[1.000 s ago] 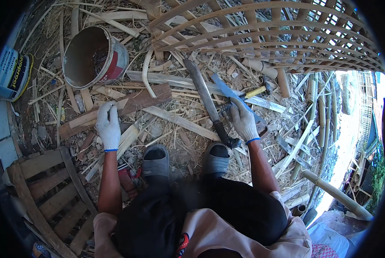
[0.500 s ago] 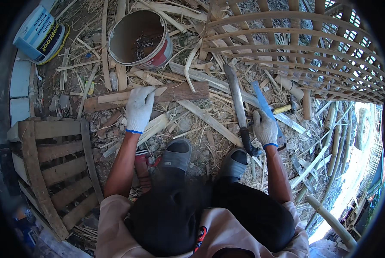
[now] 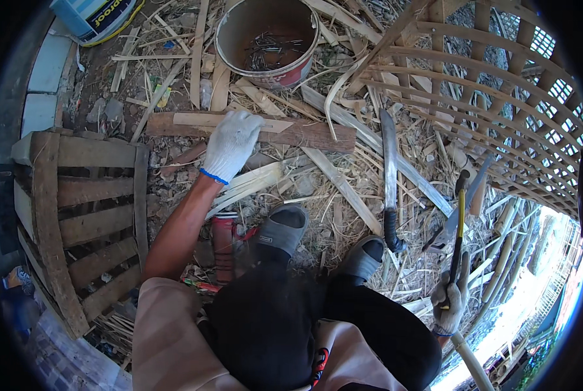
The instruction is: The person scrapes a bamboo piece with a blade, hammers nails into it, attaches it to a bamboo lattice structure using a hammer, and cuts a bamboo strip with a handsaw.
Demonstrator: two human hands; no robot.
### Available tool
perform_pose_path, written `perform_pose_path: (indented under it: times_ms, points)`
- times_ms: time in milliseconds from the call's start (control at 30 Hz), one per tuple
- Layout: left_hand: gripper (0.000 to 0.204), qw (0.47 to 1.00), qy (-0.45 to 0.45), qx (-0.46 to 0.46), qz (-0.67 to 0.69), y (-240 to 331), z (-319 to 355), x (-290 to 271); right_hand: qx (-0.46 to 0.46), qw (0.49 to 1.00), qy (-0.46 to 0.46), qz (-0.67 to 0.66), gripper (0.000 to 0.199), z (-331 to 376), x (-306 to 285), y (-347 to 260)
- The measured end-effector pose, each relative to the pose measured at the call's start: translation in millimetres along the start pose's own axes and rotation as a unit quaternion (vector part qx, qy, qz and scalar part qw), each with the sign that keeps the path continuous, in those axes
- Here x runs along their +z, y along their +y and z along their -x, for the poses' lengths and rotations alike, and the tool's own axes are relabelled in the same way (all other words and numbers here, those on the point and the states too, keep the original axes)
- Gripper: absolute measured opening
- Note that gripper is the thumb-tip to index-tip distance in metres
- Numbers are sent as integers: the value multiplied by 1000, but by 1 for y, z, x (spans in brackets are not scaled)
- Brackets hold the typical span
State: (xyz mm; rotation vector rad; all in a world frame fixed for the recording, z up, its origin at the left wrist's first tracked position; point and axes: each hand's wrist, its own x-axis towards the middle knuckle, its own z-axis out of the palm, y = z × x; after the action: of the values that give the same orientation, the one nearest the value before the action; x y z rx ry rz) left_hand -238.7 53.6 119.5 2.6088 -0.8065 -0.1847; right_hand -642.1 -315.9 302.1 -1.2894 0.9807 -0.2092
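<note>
My left hand (image 3: 234, 138), in a white knit glove with a blue cuff, bears on a thin pale wooden strip (image 3: 197, 120). The strip lies along a thicker brown board (image 3: 324, 135) on the ground. Its fingers are closed, and a thin nail (image 3: 269, 126) shows at their tips. At the right, my gloved right hand (image 3: 449, 305) is wrapped round a hammer (image 3: 461, 225) with a yellow and black handle, its head pointing away from me. Behind the hammer is a handsaw (image 3: 449, 229). A long machete (image 3: 389, 159) with a dark handle lies between my hands.
A bucket (image 3: 298, 77) with many nails inside stands beyond the board. A slatted wooden crate (image 3: 47, 228) is at left, a blue-white tub (image 3: 96, 19) at far left. A lattice of bamboo strips (image 3: 461, 58) rises at right. A red cylinder (image 3: 224, 244) stands near my left foot. Wood shavings litter the ground.
My right hand has taken up the hammer and drawn it back to the right, toward me. My left hand has stayed at the strip, its fingers now further along. The whole view has shifted.
</note>
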Motion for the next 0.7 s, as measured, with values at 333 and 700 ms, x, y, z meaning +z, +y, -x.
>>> perform_pose_path:
  times_ms: [333, 700]
  points:
    - [10, 999, 27, 20, 29, -10, -3, 3, -15, 882, -191, 431, 29, -62, 140, 47]
    - [14, 998, 20, 58, 5, -18, -7, 4, -3, 851, -365, 377, 29, -105, 236, 24]
